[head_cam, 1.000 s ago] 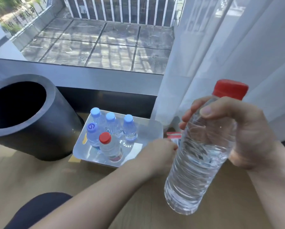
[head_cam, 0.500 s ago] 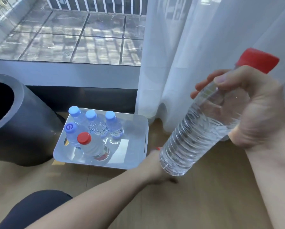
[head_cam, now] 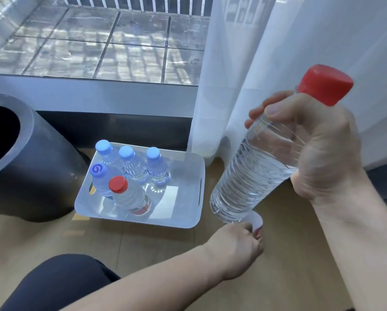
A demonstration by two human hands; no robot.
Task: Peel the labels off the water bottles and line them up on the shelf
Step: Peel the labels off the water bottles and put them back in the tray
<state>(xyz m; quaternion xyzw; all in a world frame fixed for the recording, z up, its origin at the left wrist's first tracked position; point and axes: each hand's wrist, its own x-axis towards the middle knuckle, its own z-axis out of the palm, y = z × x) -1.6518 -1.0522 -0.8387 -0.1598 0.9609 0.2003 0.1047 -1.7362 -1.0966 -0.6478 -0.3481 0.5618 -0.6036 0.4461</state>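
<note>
At right of frame, held aloft and tilted: large clear bottle (head_cam: 255,176), red cap (head_cam: 325,85) toward upper right, base toward lower centre, no label visible on it. Gripped high, just under the cap, by right hand (head_cam: 322,149), fingers and thumb curled round the shoulder.

Just beneath that base, at lower centre: left hand (head_cam: 235,241), curled, pinching what looks like a peeled label (head_cam: 256,221), white with a touch of red. On the wooden floor or just above it, hard to tell.

At centre-left: grey tray (head_cam: 141,221) with five smaller bottles standing close together, among them a red-capped bottle (head_cam: 129,196) with a red-banded label still on.

Full of water and held near the top only, so likely to swing or slide through a loosened grip. Risk of landing on the left knuckles if lowered blind. Risk of toppling the crowded tray bottles with a careless sweep of the base. Possible clinging of the label to fingertips instead of a clean drop into the dark bin (head_cam: 30,176) at left. Sheer curtain (head_cam: 278,52) close behind the right hand, easy to snag. No shelf in view.
</note>
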